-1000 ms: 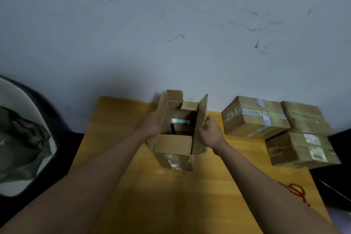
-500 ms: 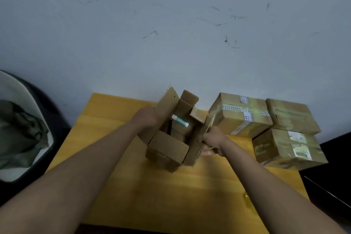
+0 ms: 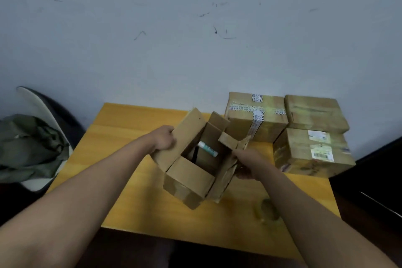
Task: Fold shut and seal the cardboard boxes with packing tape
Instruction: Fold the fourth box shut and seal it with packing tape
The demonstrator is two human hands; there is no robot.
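Observation:
An open cardboard box (image 3: 191, 177) stands turned corner-on in the middle of the yellow table (image 3: 130, 180), all its top flaps up. A white and green tube (image 3: 207, 148) lies inside it. My left hand (image 3: 164, 138) grips the outer face of the tall left flap. My right hand (image 3: 245, 164) holds the right flap from outside, fingers curled round its edge. A roll of clear packing tape (image 3: 268, 212) lies flat on the table under my right forearm.
Three taped cardboard boxes (image 3: 256, 122) (image 3: 314, 113) (image 3: 311, 152) sit against the wall at the table's right end. A white chair with green cloth (image 3: 28, 143) stands to the left. The table's near edge is close to me.
The box has been rotated from square-on to corner-on, both hands staying on its side flaps. The camera has swung so the scissors left the view and the tape roll appeared.

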